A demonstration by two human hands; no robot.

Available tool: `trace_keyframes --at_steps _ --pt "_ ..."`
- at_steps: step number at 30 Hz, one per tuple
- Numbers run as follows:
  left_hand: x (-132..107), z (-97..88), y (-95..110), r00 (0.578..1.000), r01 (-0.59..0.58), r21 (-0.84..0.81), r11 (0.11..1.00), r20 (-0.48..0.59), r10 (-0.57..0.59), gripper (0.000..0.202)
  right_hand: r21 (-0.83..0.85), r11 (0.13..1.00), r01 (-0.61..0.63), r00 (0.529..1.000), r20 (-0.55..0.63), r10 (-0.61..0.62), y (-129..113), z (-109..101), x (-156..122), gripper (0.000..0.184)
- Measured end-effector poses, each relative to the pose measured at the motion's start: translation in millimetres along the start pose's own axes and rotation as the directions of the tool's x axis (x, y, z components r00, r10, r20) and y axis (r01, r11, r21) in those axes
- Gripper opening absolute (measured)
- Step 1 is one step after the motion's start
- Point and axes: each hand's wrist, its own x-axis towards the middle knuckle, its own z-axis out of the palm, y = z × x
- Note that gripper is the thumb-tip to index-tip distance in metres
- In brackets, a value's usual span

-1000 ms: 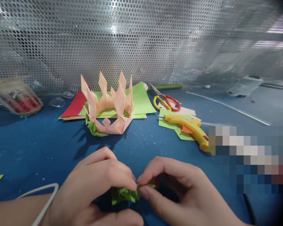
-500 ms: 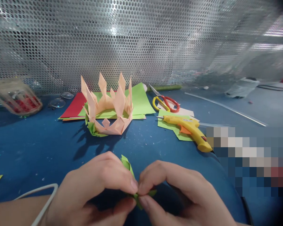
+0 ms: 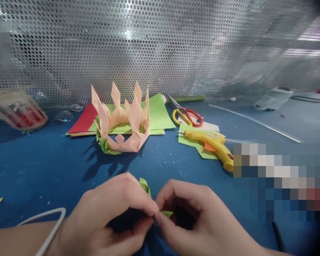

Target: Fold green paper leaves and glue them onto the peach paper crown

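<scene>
My left hand (image 3: pixel 109 217) and my right hand (image 3: pixel 200 220) meet low in the middle of the view, fingertips pinched together on a small folded green paper piece (image 3: pixel 145 186). Only a green corner above the fingers and a tip beneath them show; the remainder is hidden by my fingers. Behind my hands, a peach paper crown-shaped flower (image 3: pixel 122 122) with green leaves at its base stands on the blue table (image 3: pixel 42 163).
Red and green paper sheets (image 3: pixel 160 113) lie behind the flower. Scissors (image 3: pixel 188 113) and a yellow glue gun (image 3: pixel 213 145) are to the right. A jar (image 3: pixel 18 112) sits far left, a white cord (image 3: pixel 50 220) by my left wrist. Perforated metal mesh (image 3: pixel 160 46) closes the back.
The green piece has been turned in my fingers; a folded corner now sticks up above them where a crumpled part hung below a second ago. My hands stayed in place.
</scene>
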Motion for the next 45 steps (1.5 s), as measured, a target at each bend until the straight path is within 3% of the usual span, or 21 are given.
trace_keyframes --at_steps 8,12,17,24,32,38,45 --pt "-1.5 -2.8 -3.7 0.988 -0.145 -0.077 0.986 0.036 0.148 0.032 0.009 0.999 0.045 0.999 0.02 -0.045 -1.3 -0.6 0.8 0.007" --pt "-4.9 -3.4 -4.6 0.986 -0.158 -0.106 0.982 0.032 0.162 0.033 0.007 0.996 0.091 0.996 0.016 -0.091 -2.0 0.1 1.1 0.007" --pt "-2.6 -3.4 -4.5 0.999 -0.045 -0.091 0.995 -0.015 0.043 0.025 -0.025 0.982 0.189 0.981 -0.033 -0.189 -2.4 0.6 -0.2 0.01" --pt "-2.3 -3.8 -2.9 0.995 0.059 0.009 0.998 -0.082 -0.058 0.015 -0.044 0.973 0.227 0.972 -0.05 -0.23 -2.1 -0.7 -1.5 0.011" --pt "-0.1 -1.8 -4.5 0.993 0.073 0.04 0.997 -0.095 -0.069 0.015 -0.153 0.944 0.291 0.945 -0.11 -0.309 -0.1 -2.2 -1.0 0.012" --pt "3.0 -0.5 -2.3 0.982 0.155 -0.008 0.988 -0.106 -0.155 0.021 -0.219 0.926 0.309 0.929 -0.142 -0.343 2.0 -4.0 0.6 0.013" --pt "9.0 -1.5 1.6 0.958 0.253 -0.133 0.958 -0.106 -0.268 0.019 -0.273 0.894 0.355 0.919 -0.075 -0.388 3.4 -7.1 -1.6 0.011"
